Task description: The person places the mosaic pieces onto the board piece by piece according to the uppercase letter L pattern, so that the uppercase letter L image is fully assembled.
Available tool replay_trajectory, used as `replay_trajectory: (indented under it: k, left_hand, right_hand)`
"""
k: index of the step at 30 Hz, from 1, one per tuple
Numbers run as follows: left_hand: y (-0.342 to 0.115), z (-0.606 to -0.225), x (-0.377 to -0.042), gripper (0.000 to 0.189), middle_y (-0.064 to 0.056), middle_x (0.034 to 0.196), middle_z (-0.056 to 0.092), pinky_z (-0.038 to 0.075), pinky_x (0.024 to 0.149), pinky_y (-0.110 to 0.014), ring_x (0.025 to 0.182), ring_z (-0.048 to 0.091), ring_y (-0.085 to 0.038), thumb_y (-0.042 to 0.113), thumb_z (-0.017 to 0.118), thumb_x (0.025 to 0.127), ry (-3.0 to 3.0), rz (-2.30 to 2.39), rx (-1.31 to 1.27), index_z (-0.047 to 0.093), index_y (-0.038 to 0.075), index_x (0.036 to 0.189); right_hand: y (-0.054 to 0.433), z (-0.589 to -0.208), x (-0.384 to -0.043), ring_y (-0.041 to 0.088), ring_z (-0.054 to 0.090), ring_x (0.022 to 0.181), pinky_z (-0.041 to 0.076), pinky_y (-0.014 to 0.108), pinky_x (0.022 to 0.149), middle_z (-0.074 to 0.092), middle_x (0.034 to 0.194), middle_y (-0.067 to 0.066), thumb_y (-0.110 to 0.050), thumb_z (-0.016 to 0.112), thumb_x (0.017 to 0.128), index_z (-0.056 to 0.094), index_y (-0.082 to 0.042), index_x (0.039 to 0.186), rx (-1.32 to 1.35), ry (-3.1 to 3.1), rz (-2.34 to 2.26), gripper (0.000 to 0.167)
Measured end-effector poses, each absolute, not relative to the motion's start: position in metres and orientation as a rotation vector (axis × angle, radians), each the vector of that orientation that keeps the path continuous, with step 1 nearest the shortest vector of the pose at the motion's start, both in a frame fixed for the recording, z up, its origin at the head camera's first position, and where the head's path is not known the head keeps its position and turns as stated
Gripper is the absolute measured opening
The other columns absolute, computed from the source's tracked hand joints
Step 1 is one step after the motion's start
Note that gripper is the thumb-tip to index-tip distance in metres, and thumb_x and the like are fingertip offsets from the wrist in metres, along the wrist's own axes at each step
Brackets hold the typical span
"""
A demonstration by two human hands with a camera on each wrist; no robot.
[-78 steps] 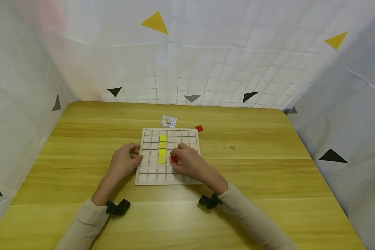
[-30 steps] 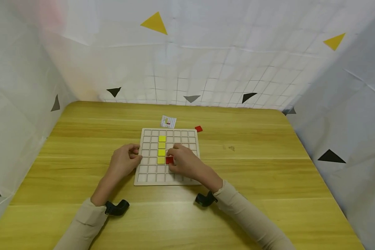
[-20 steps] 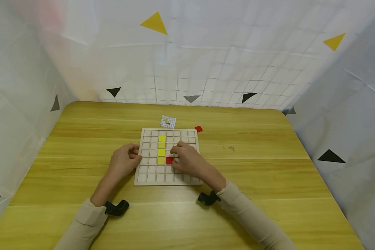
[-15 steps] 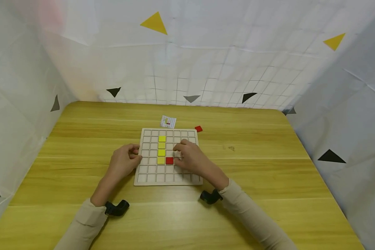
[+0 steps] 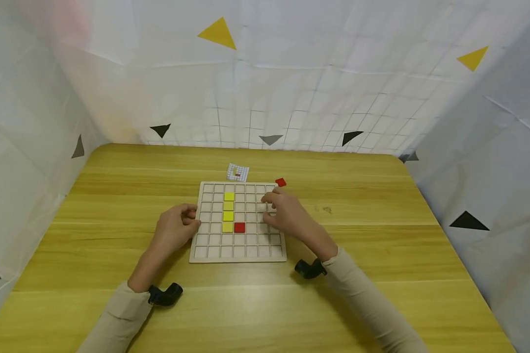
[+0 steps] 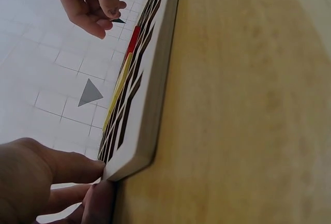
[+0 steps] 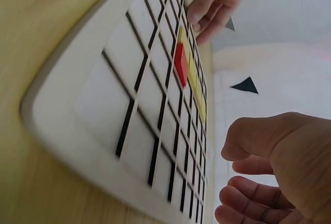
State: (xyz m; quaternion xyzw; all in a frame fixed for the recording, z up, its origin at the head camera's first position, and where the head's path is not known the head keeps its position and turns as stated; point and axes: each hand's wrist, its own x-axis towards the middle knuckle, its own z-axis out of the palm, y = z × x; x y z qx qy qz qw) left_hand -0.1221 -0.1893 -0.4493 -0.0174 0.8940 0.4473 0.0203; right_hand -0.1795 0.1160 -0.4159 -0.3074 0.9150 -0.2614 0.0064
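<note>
A pale wooden grid board lies on the table, with several yellow square tiles in one column of cells. One red tile sits in the cell just right of the lowest yellow tile. My left hand pinches the board's left edge between thumb and fingers, as the left wrist view also shows. Over the board's right side hovers my right hand, fingers loosely bent and nothing between them; in the right wrist view its thumb and fingers stand apart. Beyond it, at the far right corner, lies a loose red tile.
A small printed card with a coloured grid pattern lies behind the board. White sheets with yellow, black and grey triangles surround the wooden table. A black camera is strapped to each wrist.
The right hand has brought the red tile left into the cell beside the lowest yellow tile and let go. It has since moved right and away. The left hand has stayed.
</note>
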Motion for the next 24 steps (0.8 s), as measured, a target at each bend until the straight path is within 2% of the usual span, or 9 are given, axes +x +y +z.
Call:
replay_trajectory:
  k: [9, 24]
  left_hand:
    - [-0.189, -0.449, -0.122, 0.043, -0.014, 0.108, 0.065, 0.055, 0.076, -0.039, 0.096, 0.068, -0.027, 0.01, 0.067, 0.09, 2.773, 1.382, -0.066, 0.061, -0.002, 0.13]
    - [-0.188, -0.449, -0.121, 0.043, -0.015, 0.109, 0.065, 0.055, 0.076, -0.038, 0.095, 0.067, -0.027, 0.01, 0.068, 0.091, 2.767, 1.387, -0.065, 0.061, -0.002, 0.131]
  right_hand:
    - [0.133, -0.416, -0.188, 0.028, 0.063, 0.092, 0.054, 0.035, 0.076, 0.063, 0.114, 0.014, -0.007, 0.073, 0.084, 0.069, 0.003, 0.113, -0.761, 2.854, -0.89, 0.031]
    - [0.158, -0.43, -0.219, 0.029, 0.062, 0.089, 0.054, 0.039, 0.076, 0.063, 0.104, 0.016, -0.002, 0.07, 0.082, 0.071, 0.003, 0.111, -0.71, 2.899, -0.919, 0.029]
